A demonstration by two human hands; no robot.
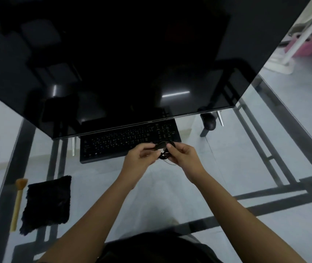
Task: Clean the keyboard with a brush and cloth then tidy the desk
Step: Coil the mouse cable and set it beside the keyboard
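A black keyboard (113, 143) lies on the glass desk (217, 158), partly under the monitor's lower edge. Just in front of its right end, my left hand (140, 158) and my right hand (183, 158) both hold a coiled black cable (163, 150) between the fingertips. At the desk's left side lies a black fluffy cloth (47, 202), flat on the glass. A wooden-handled brush (18, 200) rests beside the cloth, bristles pointing away from me.
A large dark monitor (113, 63) fills the upper view and overhangs the keyboard. A black mouse (209, 120) sits to the right, under the monitor's corner. The desk's black metal frame shows through the glass. A pink basket (310, 44) stands on the floor far right.
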